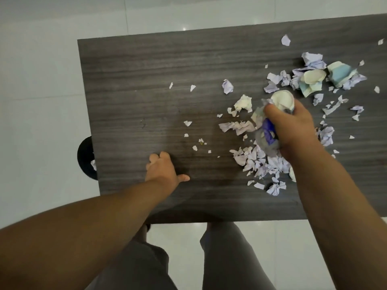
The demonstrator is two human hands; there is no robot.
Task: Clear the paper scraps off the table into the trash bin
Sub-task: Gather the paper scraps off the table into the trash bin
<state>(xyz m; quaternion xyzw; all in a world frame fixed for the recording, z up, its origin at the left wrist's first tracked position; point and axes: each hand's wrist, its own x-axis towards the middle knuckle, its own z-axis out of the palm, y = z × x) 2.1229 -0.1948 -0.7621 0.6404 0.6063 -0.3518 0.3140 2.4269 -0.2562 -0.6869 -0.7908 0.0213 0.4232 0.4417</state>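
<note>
Torn and crumpled paper scraps (261, 162), white, lilac and pale green, lie scattered over the right half of the dark wooden table (146, 80). My right hand (293, 126) grips a bundle of crumpled paper (268, 132) with grey, blue and cream pieces in it, just above the scraps. A denser heap of larger wads (314, 76) sits at the far right. My left hand (163, 170) rests on the table near its front edge with fingers loosely curled and thumb out, holding nothing. The black trash bin (84, 158) peeks out beside the table's left edge.
Pale tiled floor (41, 101) surrounds the table. My legs in grey trousers (226, 258) stand at the table's front edge. A few tiny scraps (187, 123) dot the table's middle.
</note>
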